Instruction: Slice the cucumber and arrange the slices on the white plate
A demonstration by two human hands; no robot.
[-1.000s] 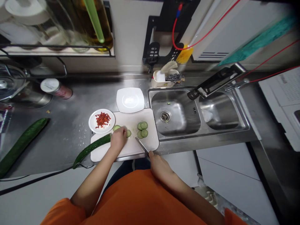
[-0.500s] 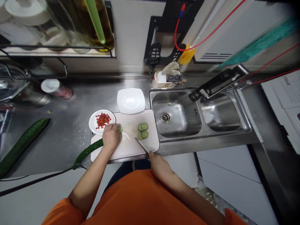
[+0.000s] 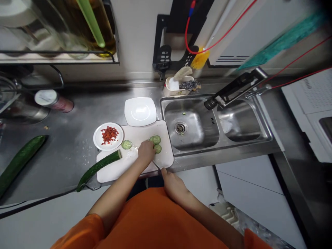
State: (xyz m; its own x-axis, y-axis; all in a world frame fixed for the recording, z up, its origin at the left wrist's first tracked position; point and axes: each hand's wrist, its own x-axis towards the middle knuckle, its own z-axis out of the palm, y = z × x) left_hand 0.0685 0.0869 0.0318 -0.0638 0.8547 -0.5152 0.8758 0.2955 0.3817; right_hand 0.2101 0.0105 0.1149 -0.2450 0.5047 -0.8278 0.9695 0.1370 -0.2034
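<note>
My left hand (image 3: 146, 152) is over the cutting board (image 3: 132, 167), its fingers bent and pressed together at the small group of cucumber slices (image 3: 157, 139). It pinches one slice there, mostly hidden under the fingertips. A knife (image 3: 156, 165) is gripped in my right hand (image 3: 171, 181) by the board's front edge, with part of its blade behind my left hand. Some slices (image 3: 127, 144) lie apart on the board's left side. The cut cucumber (image 3: 102, 166) rests across the left edge, its pale cut end facing right.
A white plate with chopped red pieces (image 3: 97, 140) overlaps the board's back left corner. Behind the board sits a white square dish (image 3: 140, 112). To the right is a double sink (image 3: 192, 147) with a faucet (image 3: 233, 90). A whole cucumber (image 3: 23, 160) lies far left.
My left hand has moved right, from the left side of the board to the slice group. Slices and the cucumber's cut end now show where it was. The knife stays in my right hand.
</note>
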